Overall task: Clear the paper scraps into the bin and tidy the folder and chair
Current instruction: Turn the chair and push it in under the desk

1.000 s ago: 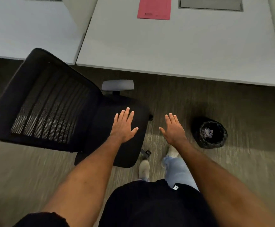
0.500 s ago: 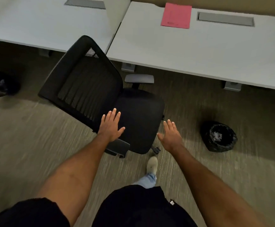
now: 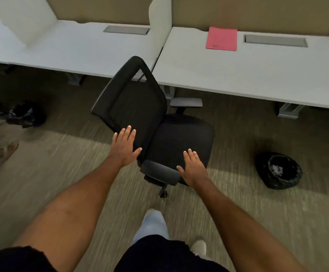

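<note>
A black mesh office chair (image 3: 181, 134) stands on the carpet in front of the desks, its back turned to the left. My left hand (image 3: 124, 148) is spread flat over the lower edge of the chair's backrest. My right hand (image 3: 192, 167) is spread over the seat's near edge, beside the near armrest (image 3: 159, 171). Neither hand grips anything. A pink folder (image 3: 222, 38) lies flat at the back of the right desk (image 3: 257, 71). A bin with a black liner (image 3: 279, 170) stands on the floor to the right, with paper scraps inside.
A second white desk (image 3: 65, 48) sits at the left, split off by a white divider (image 3: 160, 22). Another black bin (image 3: 27, 113) stands on the floor at far left, near another person's foot (image 3: 5, 152). My own legs and shoes (image 3: 199, 248) are below.
The view has pulled back and swung left, so the chair now sits centred. My left hand has shifted from the seat to the backrest's lower edge; my right hand has come over the seat's near edge.
</note>
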Motion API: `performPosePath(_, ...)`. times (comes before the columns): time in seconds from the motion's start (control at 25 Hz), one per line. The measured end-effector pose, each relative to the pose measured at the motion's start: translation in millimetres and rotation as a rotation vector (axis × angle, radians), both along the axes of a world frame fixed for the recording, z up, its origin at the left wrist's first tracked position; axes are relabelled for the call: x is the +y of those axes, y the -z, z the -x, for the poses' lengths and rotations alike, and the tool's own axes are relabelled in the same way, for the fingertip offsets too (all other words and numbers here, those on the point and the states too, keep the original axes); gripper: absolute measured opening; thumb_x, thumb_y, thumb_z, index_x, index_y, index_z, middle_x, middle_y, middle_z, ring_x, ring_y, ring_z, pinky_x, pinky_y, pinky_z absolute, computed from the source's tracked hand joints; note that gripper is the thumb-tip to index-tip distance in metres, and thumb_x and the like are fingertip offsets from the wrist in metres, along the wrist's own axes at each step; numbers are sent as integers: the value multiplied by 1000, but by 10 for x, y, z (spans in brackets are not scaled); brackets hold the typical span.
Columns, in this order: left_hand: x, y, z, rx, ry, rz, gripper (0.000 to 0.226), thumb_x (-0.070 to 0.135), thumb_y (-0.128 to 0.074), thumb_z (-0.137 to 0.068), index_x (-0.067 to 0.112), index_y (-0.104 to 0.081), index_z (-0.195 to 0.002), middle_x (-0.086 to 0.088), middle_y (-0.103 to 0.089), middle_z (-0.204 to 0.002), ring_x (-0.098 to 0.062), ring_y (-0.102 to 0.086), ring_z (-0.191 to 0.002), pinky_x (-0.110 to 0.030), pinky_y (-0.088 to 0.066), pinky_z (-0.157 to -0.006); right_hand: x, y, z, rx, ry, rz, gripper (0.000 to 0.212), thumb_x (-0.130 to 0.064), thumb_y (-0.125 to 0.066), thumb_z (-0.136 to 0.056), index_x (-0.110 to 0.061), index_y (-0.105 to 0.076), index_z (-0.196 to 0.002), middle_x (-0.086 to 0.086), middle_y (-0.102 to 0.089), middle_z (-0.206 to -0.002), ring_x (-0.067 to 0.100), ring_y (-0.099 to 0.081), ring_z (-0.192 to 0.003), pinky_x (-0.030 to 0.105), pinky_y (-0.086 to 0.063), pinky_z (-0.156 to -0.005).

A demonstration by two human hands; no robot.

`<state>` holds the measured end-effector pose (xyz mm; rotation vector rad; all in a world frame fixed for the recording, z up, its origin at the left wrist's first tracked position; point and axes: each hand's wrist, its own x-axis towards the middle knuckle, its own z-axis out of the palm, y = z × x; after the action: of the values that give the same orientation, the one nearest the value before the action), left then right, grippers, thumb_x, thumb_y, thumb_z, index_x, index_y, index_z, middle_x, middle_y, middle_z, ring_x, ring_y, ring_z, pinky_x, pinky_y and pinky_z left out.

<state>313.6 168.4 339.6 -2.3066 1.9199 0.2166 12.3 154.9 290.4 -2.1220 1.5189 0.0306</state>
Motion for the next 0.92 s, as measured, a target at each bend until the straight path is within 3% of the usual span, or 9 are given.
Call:
performPosePath(0.32, -637, -649, -1472, -97, 163, 228, 76, 51, -54, -97, 10, -32, -157, -14, -24, -167, -34, -22, -154, -55, -15, -125, -328, -262, -1974, -73, -36, 11, 78, -49, -49, -103, -15, -16, -164, 6, -11, -174, 26, -7, -161, 42, -18, -129)
performPosePath(0.48, -917, -747, -2042, -8, 171, 159, 73, 50, -53, -98, 11, -34, -156, -14, -28, -166, -34, -31, -150, -54, -23, -123, -420, -510, -3061, -207, -1, 16, 79, -50, -51, -103, -16, -15, -164, 5, -10, -174, 25, -8, -160, 43, -21, -127)
performPosePath(0.6, -1097, -708, -2210, 87, 232, 27, 59, 47, -46, -102, 15, -45, -152, -9, -38, -163, -32, -44, -143, -49, -35, -118, -472, -653, -3500, -224, 80, 4, 81, -51, -55, -99, -18, -19, -163, 3, -19, -172, 25, -23, -157, 48, -34, -120)
performPosePath(0.72, -1123, -603, -2283, 180, 219, 46, 50, 42, -41, -103, 19, -56, -145, -6, -44, -160, -33, -53, -135, -49, -43, -113, -580, -694, -3742, -212, 179, 39, 80, -50, -58, -97, -16, -25, -161, 4, -36, -165, 27, -45, -145, 49, -45, -109)
performPosePath(0.8, -1127, -567, -2306, 219, 198, 78, 56, 46, -36, -98, 19, -60, -141, -6, -49, -156, -32, -57, -131, -50, -46, -110, -663, -684, -3845, -200, 245, 56, 77, -48, -59, -96, -13, -28, -158, 7, -46, -156, 30, -57, -131, 49, -51, -99)
performPosePath(0.92, -1124, -552, -2303, 217, 220, 106, 54, 45, -41, -95, 19, -63, -138, -7, -53, -152, -31, -57, -129, -49, -47, -109, -746, -662, -3894, -84, 271, 95, 56, -46, -56, -98, -10, -45, -139, 11, -60, -134, 35, -67, -111, 47, -51, -86)
